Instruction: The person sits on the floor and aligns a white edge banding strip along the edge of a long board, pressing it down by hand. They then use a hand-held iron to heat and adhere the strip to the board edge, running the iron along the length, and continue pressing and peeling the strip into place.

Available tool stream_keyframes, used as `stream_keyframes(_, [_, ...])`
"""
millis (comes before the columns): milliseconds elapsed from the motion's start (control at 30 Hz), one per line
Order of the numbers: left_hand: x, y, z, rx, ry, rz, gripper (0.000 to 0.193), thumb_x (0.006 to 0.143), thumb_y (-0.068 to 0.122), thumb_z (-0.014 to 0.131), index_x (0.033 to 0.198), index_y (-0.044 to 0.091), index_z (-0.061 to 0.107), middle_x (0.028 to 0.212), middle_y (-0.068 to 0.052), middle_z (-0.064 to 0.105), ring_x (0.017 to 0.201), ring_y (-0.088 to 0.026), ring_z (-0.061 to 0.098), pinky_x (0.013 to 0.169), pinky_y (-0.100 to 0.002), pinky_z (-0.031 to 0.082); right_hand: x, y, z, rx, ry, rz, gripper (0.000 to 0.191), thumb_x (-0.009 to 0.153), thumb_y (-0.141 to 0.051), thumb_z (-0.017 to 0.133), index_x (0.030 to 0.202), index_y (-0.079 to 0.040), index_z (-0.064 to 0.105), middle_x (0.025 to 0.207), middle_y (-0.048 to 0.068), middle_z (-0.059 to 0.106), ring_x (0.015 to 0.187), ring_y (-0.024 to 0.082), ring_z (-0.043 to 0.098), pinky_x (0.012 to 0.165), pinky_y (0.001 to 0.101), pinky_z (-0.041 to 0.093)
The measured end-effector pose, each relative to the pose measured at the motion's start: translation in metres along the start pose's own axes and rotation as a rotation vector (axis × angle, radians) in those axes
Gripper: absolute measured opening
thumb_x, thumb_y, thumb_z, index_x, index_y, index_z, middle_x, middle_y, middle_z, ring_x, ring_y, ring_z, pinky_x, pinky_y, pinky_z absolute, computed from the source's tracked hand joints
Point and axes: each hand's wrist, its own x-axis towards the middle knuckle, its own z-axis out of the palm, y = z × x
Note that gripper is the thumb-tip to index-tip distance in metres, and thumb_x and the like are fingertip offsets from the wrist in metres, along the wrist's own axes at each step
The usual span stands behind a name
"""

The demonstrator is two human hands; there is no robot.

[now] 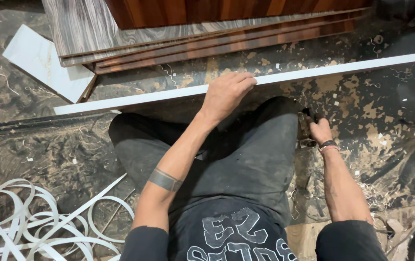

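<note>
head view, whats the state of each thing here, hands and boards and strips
left hand: palm down, fingers over the edge of the long white board
right hand: closed on a small dark tool, its kind unclear
long white board: standing on edge across the floor
wood panels: stacked flat
small white panel: lying flat
white edge strips: loose, coiled in a tangle
floor: littered with shavings

Left hand (226, 94) flat, right hand (320, 130) clenched

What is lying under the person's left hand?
The left hand rests on the white edge of a long board. Past the board lie stacked wood panels. The board's face below the edge is dark and unclear.
</note>
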Motion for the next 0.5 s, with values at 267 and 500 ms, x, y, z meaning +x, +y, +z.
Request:
stream_keyframes(267, [0.003, -0.001, -0.001, -0.034, 0.011, -0.068, 0.009, 0.092, 0.018, 0.073, 0.099, 0.016, 0.068, 0.103, 0.002, 0.072, 0.093, -0.024, 0.067, 0.078, -0.038, 0.055, -0.004, 0.011, -0.072, -0.069, 0.409, -0.219, 0.030, 0.106, -0.026, 0.074, 0.114, 0.003, 0.072, 0.104, 0.018, 0.073, 0.094, 0.025, 0.067, 0.087, 0.0382, 0.052])
stream_keyframes(500, [0.002, -0.003, -0.003, -0.052, -0.003, -0.063, 0.008, 0.091, 0.018, 0.073, 0.097, 0.015, 0.068, 0.098, 0.002, 0.070, 0.089, -0.024, 0.065, 0.074, -0.039, 0.055, 0.002, -0.022, -0.169, -0.085, 0.930, -0.472, 0.031, 0.106, -0.019, 0.069, 0.126, 0.004, 0.072, 0.119, 0.016, 0.075, 0.105, 0.028, 0.070, 0.095, 0.0440, 0.053])
